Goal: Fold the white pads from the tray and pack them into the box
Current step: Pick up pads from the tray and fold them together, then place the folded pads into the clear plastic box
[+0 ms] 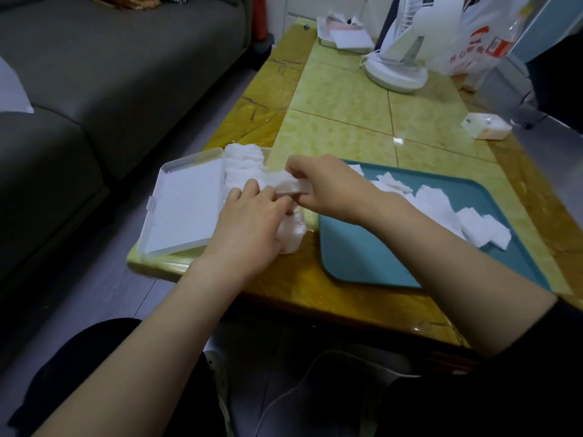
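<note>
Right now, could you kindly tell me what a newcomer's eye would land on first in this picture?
First, the two hands at the centre: the left hand and right hand hold a white pad between them, over the open white box, which already holds folded pads. Next, the teal tray on the right, with loose pads scattered along its far side.

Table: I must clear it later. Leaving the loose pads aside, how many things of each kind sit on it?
Box, lid open: 1
Tray, teal: 1
Fan: 1
Plastic bag: 1
Tissue pack: 1
Far container with pads in it: 1
Total: 6
</note>
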Action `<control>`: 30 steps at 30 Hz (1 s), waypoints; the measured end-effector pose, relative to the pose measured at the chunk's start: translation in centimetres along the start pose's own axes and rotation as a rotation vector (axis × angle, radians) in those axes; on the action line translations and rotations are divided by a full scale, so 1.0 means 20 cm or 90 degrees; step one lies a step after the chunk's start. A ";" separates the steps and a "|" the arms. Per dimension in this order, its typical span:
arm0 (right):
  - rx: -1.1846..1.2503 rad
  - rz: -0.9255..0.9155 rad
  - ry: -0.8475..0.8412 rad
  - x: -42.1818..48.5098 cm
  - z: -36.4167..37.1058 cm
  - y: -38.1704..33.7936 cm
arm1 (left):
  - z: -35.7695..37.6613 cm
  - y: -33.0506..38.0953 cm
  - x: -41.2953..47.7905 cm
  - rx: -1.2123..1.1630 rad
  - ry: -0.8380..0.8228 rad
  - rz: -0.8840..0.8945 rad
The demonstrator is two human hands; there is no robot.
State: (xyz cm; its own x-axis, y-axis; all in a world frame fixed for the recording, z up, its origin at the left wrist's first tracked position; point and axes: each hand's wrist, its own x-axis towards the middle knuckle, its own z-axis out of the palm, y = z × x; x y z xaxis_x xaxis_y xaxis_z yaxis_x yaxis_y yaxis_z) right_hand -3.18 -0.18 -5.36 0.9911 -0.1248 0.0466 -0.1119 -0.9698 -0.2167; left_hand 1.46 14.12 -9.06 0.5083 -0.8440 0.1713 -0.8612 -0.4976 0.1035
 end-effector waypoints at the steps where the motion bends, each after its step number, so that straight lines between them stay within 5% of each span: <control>1: -0.036 -0.008 -0.018 0.01 -0.01 -0.01 | 0.00 0.00 0.00 0.003 -0.003 -0.005; 4: -0.127 -0.037 -0.062 0.04 -0.05 -0.05 | 0.00 -0.02 0.00 -0.026 -0.006 -0.011; 8: -0.051 -0.051 -0.119 0.04 -0.08 -0.08 | -0.04 -0.05 -0.02 -0.203 0.034 -0.040; 19: -0.249 -0.052 -0.207 0.10 -0.03 -0.14 | -0.03 -0.05 0.01 -0.163 0.071 -0.107; 24: -0.149 -0.011 -0.283 0.14 -0.04 -0.11 | -0.03 -0.04 0.01 -0.158 0.079 -0.122; 30: -0.093 -0.015 -0.140 0.07 -0.08 -0.10 | -0.02 -0.04 0.03 -0.144 0.081 -0.136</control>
State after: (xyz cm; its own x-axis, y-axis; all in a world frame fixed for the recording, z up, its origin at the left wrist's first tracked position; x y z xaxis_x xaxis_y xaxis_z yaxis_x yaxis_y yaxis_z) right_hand -1.73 1.26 -3.38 0.9835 -0.0694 -0.1672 -0.0826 -0.9939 -0.0737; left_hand 2.42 14.09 -8.58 0.6858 -0.6863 0.2423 -0.7201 -0.5915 0.3627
